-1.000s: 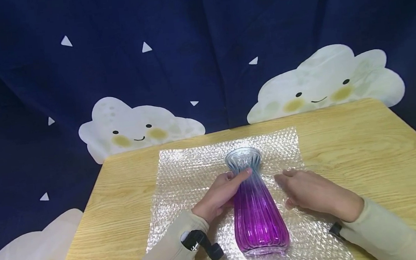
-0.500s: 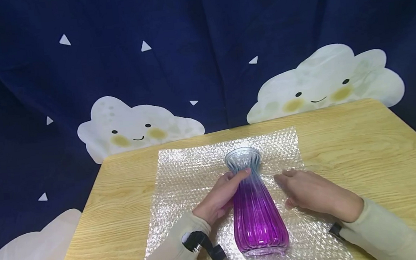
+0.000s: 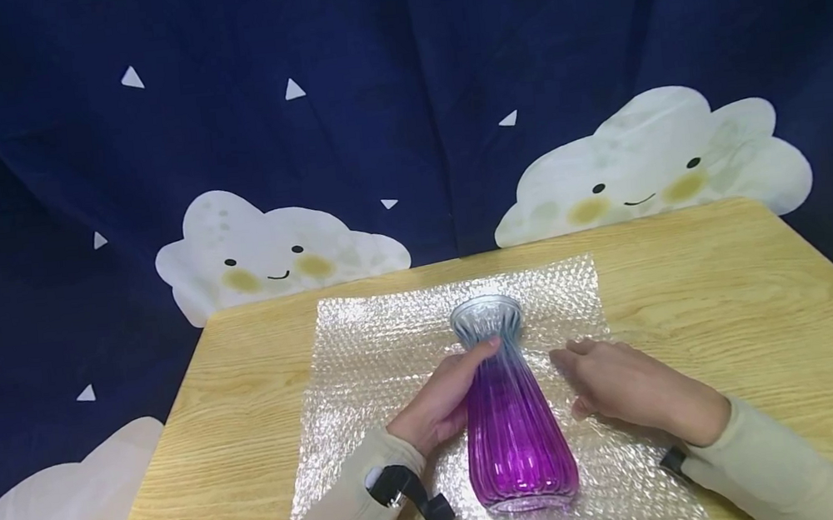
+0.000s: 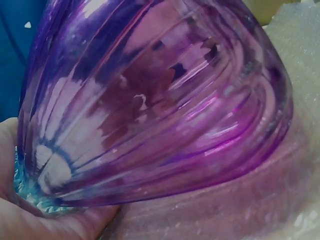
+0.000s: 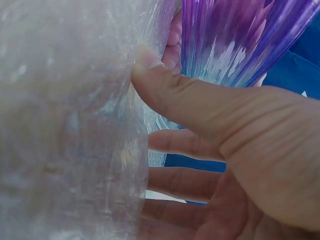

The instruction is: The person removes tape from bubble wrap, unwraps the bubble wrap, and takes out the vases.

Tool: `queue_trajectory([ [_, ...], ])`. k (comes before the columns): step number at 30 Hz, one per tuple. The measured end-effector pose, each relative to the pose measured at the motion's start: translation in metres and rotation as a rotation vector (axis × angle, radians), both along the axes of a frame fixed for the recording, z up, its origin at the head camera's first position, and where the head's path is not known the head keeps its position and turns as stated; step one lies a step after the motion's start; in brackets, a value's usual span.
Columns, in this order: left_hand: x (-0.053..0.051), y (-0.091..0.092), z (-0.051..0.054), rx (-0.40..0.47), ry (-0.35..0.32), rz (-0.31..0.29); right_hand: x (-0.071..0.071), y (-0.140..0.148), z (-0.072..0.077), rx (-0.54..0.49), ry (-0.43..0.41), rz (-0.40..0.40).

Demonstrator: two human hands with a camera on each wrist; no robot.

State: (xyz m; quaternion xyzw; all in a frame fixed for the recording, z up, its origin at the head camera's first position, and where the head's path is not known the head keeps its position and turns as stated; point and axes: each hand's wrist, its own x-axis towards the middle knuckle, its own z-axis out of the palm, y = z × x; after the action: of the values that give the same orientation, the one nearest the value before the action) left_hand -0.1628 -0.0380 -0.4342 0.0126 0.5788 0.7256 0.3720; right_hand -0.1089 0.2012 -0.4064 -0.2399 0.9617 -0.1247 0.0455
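A ribbed glass vase [image 3: 519, 443], purple at its wide base and pale blue toward the flared mouth, lies over a sheet of bubble wrap [image 3: 378, 331] with its mouth pointing away. My left hand [image 3: 441, 400] grips the vase's narrow neck, thumb across the top; its other fingers are mostly hidden. In the left wrist view the purple glass [image 4: 165, 100] fills most of the picture. To the right of the vase, my right hand [image 3: 632, 386] pinches the wrap's edge. The right wrist view shows the thumb on one face of the wrap [image 5: 65, 140] and fingers behind it.
Beneath the wrap is a wooden table [image 3: 729, 297], its surface extending to both sides. A dark blue curtain [image 3: 402, 111] printed with clouds and white triangles hangs behind the far edge. Black straps with mounts [image 3: 409, 495] sit on the sleeves.
The left wrist and forearm have shifted very slightly to the right. Vase, bubble wrap and right hand stay practically where they were.
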Motion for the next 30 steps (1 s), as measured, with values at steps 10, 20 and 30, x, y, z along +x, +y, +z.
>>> queue_trajectory([
  [10,0.0003,0.0024,-0.0035,0.056,-0.033,0.035,0.0003,-0.001,-0.0006,0.009,-0.004,0.001],
  [20,-0.0002,0.0013,-0.0051,0.091,-0.02,0.016,0.0012,0.0002,-0.0002,0.013,-0.007,-0.012],
  [30,0.0013,0.0022,-0.0075,0.07,0.0,0.025,-0.0004,0.0008,-0.0016,0.009,0.003,-0.004],
])
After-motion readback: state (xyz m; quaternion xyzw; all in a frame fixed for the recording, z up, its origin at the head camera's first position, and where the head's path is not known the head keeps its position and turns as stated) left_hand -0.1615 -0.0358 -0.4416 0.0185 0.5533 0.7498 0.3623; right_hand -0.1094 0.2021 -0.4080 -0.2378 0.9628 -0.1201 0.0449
